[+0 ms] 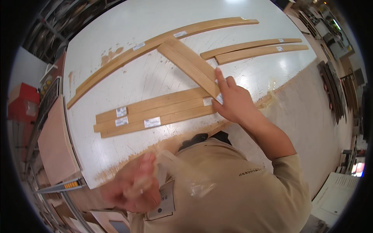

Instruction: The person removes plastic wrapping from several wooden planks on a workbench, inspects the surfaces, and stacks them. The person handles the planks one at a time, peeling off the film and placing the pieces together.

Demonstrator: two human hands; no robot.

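My right hand [233,99] grips the near end of a short wooden board [188,64], index finger along one edge and thumb by the other. The board lies slanted, its near end over a group of longer wooden strips [167,110] with white labels. In front of my body, my left hand [136,184] is raised off the table and smeared by motion, its fingers curled. A crumpled strip of clear plastic film [200,188] trails from it across my shirt.
Two long labelled strips [155,43] lie along the far side of the white worktable [87,141]. Two shorter strips [252,51] rest at the right. Clear film [272,87] clings to the table's worn near edge. Shelving and a red machine [27,103] stand left.
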